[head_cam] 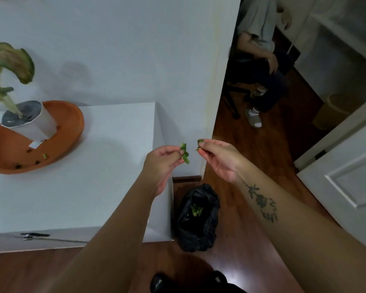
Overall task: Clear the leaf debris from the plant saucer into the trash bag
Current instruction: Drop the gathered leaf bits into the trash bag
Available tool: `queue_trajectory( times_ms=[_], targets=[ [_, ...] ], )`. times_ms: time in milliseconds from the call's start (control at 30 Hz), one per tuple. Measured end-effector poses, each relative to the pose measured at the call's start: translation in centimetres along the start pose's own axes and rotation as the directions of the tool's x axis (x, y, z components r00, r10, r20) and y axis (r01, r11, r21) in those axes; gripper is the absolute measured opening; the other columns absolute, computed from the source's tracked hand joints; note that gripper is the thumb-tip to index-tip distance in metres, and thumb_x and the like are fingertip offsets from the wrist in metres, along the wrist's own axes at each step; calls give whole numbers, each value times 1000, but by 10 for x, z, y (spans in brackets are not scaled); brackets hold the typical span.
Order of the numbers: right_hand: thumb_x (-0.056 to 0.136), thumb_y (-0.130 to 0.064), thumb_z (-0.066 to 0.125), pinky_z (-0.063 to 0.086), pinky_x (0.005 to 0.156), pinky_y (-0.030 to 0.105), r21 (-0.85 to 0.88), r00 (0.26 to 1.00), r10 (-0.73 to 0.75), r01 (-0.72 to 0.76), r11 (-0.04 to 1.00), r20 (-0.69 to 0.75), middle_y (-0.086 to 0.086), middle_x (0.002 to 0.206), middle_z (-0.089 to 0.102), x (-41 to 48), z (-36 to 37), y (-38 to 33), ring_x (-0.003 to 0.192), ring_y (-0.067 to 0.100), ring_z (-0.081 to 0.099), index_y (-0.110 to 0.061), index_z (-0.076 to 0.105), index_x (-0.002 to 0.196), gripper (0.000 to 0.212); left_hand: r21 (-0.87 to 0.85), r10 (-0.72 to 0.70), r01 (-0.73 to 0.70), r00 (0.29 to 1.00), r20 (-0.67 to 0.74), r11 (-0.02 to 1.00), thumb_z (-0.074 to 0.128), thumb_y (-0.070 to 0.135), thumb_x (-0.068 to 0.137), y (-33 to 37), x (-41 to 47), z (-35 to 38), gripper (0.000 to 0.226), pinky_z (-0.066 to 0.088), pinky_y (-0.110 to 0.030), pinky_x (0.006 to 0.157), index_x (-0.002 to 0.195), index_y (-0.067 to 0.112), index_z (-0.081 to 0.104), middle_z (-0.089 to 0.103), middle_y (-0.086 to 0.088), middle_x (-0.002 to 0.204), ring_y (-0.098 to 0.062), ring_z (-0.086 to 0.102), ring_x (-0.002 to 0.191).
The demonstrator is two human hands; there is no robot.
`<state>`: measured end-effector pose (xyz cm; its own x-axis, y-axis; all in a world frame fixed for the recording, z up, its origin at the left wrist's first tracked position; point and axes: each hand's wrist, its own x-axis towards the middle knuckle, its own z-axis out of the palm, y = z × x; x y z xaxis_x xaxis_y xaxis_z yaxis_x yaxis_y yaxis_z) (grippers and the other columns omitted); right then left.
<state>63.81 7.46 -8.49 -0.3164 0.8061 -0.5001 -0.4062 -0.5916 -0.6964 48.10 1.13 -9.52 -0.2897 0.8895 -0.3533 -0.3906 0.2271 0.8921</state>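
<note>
An orange plant saucer (71,121) sits at the left of a white table, with a white pot (37,125) standing in it. Several small leaf bits (44,156) lie on the saucer's floor. My left hand (163,163) pinches green leaf pieces (184,154) past the table's right edge. My right hand (218,157) pinches a smaller leaf piece (199,143) close beside it. Both hands hover above and behind the black trash bag (199,231), which stands open on the floor with green scraps (196,210) inside.
The white table (93,197) ends just left of the bag. A white wall corner (211,102) rises behind the hands. A seated person (262,66) is beyond it on the wooden floor. A white door (347,176) stands at the right. Scissors (33,235) lie at the table's front edge.
</note>
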Motion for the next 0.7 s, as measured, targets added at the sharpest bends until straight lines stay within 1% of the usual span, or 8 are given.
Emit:
queue_trajectory(
  times_ms=[133,233,300,400,467,500,600,700],
  targets=[
    [87,7,59,58,76,20,21,999,28,-27,999,-45,14,92,66,16,-33,17,85,17,65,5,62,95,8,-30,-28,28,999,-15,999,65,-5,87,-37,9,12,8,56,-20,73,89,2,68,72,-13,92,-18,71,85],
    [86,7,60,59,72,19,50,996,54,-50,997,-72,18,99,66,35,-62,39,88,20,66,8,62,99,13,-49,-62,61,998,-19,997,65,-5,87,-74,19,15,8,56,-21,74,90,2,68,73,-12,91,-16,71,84],
    [87,7,59,59,71,18,58,993,67,-61,996,-94,20,102,64,48,-82,54,89,20,65,11,60,103,17,-58,-85,83,996,-26,995,66,-5,86,-101,27,15,9,56,-21,73,90,2,69,74,-9,86,-14,72,79],
    [88,7,58,59,68,17,46,987,88,-82,996,-132,16,93,65,64,-109,80,78,15,67,7,62,97,10,-47,-127,124,989,-74,991,65,-6,87,-141,38,12,9,56,-20,71,88,3,68,73,-7,81,-11,71,73],
    [88,7,58,58,67,15,35,981,107,-103,994,-159,13,88,65,78,-127,100,71,12,68,4,62,91,6,-36,-161,158,981,-111,987,64,-6,87,-170,47,6,10,56,-20,71,86,3,68,71,-8,82,-13,70,74],
    [88,7,58,58,66,15,32,979,117,-113,993,-167,13,88,65,86,-136,112,71,11,68,4,62,90,6,-29,-177,174,977,-122,984,64,-6,87,-185,51,2,10,56,-20,72,86,3,68,70,-9,82,-14,69,76],
    [89,8,56,57,69,15,20,975,135,-134,991,-178,13,87,63,107,-161,144,79,14,64,5,61,89,6,10,-227,231,963,-149,973,66,-4,87,-233,65,-14,10,56,-21,72,83,5,69,70,-9,81,-16,69,76],
    [89,9,55,57,69,15,7,973,143,-144,990,-183,14,89,63,131,-186,178,83,16,62,6,60,92,7,71,-271,286,948,-168,956,67,-2,87,-283,80,-34,11,56,-21,74,82,7,70,71,-10,85,-19,70,83]
  ],
)
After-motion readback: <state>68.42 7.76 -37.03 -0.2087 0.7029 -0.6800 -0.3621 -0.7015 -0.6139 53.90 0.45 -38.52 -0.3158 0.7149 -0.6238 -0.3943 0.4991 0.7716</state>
